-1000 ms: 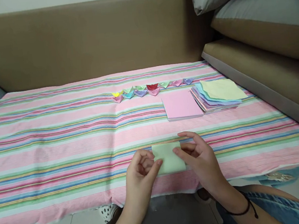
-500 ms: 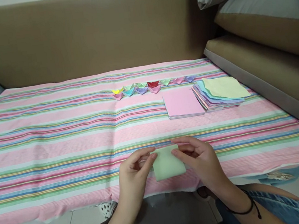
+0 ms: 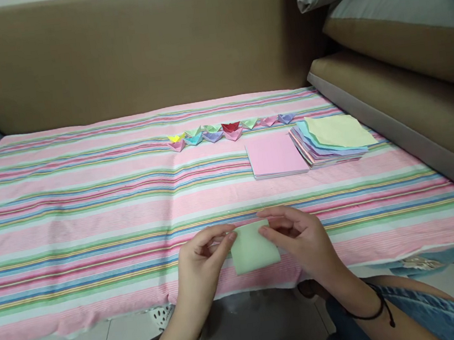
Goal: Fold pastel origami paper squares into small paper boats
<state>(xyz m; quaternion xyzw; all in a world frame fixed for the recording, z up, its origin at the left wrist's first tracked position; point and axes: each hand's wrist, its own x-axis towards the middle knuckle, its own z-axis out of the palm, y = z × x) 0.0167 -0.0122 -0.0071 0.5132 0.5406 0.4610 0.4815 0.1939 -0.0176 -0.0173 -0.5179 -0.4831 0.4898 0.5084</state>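
Observation:
A light green sheet of paper (image 3: pixel 255 251), bent over on itself, is held between both hands above the near edge of the striped cloth (image 3: pixel 104 225). My left hand (image 3: pixel 203 262) pinches its upper left corner between thumb and fingers. At the upper right corner, my right hand (image 3: pixel 306 243) has a similar pinch, thumb on the near face. The paper's lower side curves in a soft bend. Whether its upper edges line up exactly is too small to tell.
Two rows of small folded paper boats (image 3: pixel 213 136) in several colours stand farther back. Right of centre lie a pink paper stack (image 3: pixel 277 156) and a fanned stack of coloured sheets (image 3: pixel 337 136). Cushions (image 3: pixel 403 80) pile up at the right, and a brown backrest (image 3: pixel 124 55) rises behind.
The view has shifted very slightly. Both hands keep their pinch on the green paper, with hardly any visible movement.

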